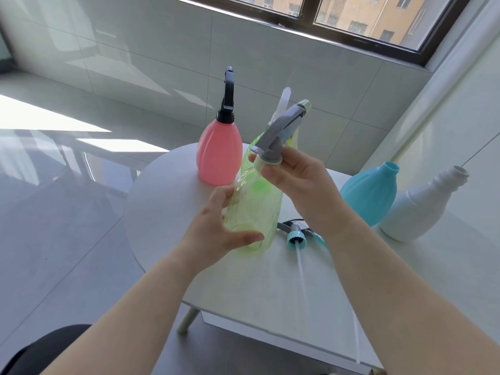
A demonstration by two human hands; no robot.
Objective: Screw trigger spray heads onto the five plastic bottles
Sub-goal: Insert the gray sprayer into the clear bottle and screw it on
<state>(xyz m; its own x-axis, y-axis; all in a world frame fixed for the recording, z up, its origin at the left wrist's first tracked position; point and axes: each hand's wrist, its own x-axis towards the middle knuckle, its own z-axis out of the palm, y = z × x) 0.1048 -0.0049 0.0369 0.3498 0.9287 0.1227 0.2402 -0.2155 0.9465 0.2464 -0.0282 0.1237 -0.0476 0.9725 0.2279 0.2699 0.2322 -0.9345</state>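
Our left hand (216, 234) wrapped the green bottle (254, 209), tilting it above the worktop (167, 190) so it could not spin. Our right hand's (295, 182) grip pinched the collar of the grey head (281, 125) at the neck, apparently to turn it.

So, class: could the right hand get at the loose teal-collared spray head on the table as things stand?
Probably not yet: the right hand is pinching the grey spray head on the green bottle. The teal-collared spray head lies uncovered just below it.
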